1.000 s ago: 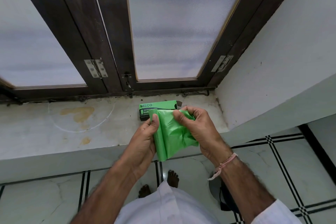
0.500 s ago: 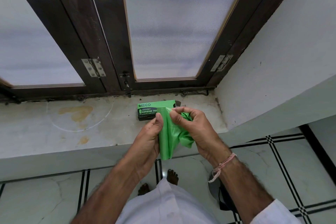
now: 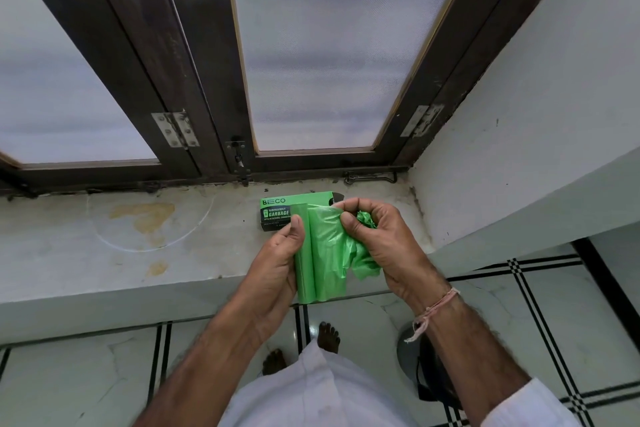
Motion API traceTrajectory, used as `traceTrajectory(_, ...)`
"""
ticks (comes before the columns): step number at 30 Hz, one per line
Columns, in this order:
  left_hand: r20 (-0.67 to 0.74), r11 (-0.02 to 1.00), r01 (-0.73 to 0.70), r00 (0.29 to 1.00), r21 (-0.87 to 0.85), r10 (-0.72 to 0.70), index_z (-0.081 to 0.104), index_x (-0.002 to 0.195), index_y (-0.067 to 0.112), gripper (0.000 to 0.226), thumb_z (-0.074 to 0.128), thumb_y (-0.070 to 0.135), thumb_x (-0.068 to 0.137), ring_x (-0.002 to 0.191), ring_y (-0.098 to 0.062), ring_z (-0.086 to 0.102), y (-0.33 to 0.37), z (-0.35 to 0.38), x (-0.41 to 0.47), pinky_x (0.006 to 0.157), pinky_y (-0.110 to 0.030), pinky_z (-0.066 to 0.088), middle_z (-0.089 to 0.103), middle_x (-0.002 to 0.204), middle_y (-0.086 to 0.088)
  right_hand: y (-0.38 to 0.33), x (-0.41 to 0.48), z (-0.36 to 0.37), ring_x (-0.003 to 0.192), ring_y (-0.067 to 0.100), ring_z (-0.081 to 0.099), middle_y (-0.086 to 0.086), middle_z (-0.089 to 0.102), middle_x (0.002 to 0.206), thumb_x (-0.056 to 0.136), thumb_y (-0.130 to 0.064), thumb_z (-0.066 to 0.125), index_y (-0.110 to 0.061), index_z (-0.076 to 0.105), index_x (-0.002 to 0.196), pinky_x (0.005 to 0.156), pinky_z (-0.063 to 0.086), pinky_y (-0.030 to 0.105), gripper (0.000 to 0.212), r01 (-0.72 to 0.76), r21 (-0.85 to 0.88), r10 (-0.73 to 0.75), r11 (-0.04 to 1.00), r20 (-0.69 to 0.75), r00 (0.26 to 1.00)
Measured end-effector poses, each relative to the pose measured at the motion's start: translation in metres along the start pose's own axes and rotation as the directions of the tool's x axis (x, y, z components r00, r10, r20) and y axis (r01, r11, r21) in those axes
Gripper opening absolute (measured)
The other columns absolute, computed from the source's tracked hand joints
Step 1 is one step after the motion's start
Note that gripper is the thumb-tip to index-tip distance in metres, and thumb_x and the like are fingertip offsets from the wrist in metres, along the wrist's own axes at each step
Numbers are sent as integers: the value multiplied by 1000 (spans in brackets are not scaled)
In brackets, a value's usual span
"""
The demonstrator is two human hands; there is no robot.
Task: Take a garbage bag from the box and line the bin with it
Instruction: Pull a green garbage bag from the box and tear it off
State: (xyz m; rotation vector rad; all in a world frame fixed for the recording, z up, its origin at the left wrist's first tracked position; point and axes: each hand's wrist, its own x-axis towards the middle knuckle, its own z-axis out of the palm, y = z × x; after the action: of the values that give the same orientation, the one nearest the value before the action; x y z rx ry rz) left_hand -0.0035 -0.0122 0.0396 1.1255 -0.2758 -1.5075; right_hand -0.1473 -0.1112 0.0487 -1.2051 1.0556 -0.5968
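Centre of the frame: a person's left hand (image 3: 277, 263) grips a rolled green garbage bag (image 3: 322, 260), thumb pressed along its left edge. The right hand (image 3: 384, 243) pinches the bag's crumpled loose end in curled fingers. Just behind the hands, the green box (image 3: 291, 206) lies on the stone window ledge (image 3: 138, 253), its right end open. The bag is out of the box and unrolling seems under way. Lining is not yet done: a grey round shape at lower right, likely the bin (image 3: 402, 355), is mostly hidden by the forearm.
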Motion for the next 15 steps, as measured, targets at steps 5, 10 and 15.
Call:
traceTrajectory(5,-24,1000,2,1000,-28,-3,61,137,9,53,44,45,101,111,-32,73,-1,1,1,88,-47,63,73,127,-17,0,1,-1,89,15,73,10,78,110,102,-9,60,-12,76,107,74,62,28,18,14,-59,-12,998,22,1000)
traceTrajectory(10,-44,999,9,999,-32,-10,63,134,7,50,42,42,104,110,-28,73,-3,4,2,94,-46,60,74,126,-16,-3,0,-2,84,18,72,8,79,98,102,-25,61,-10,76,107,72,62,33,22,-7,-30,9,1000,49,999)
traceTrajectory(15,-41,998,5,999,-64,-8,61,134,6,55,47,42,95,114,-32,72,-4,6,2,93,-46,61,72,127,-18,-5,-1,-1,82,18,76,9,79,98,82,-32,79,-3,73,108,70,63,32,39,-42,-6,43,999,71,997)
